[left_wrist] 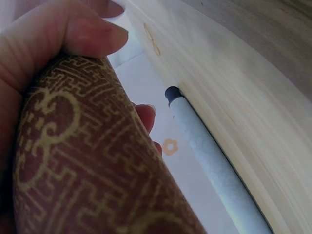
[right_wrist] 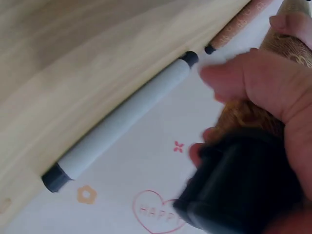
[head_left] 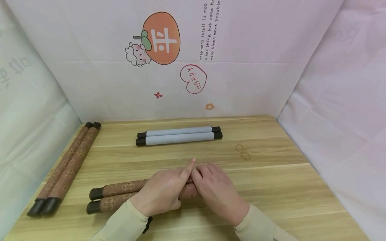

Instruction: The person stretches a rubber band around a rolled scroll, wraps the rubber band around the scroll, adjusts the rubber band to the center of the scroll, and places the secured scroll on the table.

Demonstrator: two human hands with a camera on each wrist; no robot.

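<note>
A brown scroll with gold patterning and black end knobs lies across the front, its two rollers side by side. My left hand grips it near the middle, thumb laid over the top. Beside it, my right hand holds the scroll's right part, its thumb close to the left thumb. In the left wrist view the patterned cover fills the grasp, with fingertips showing behind it. The right wrist view shows a black end knob jutting out past the right hand, which covers that end in the head view.
A pale blue-white scroll with black knobs lies farther back on the wooden table. Another brown scroll runs along the left edge. A rubber band, twisted into a figure eight, lies at right. White printed cloth encloses the back and sides.
</note>
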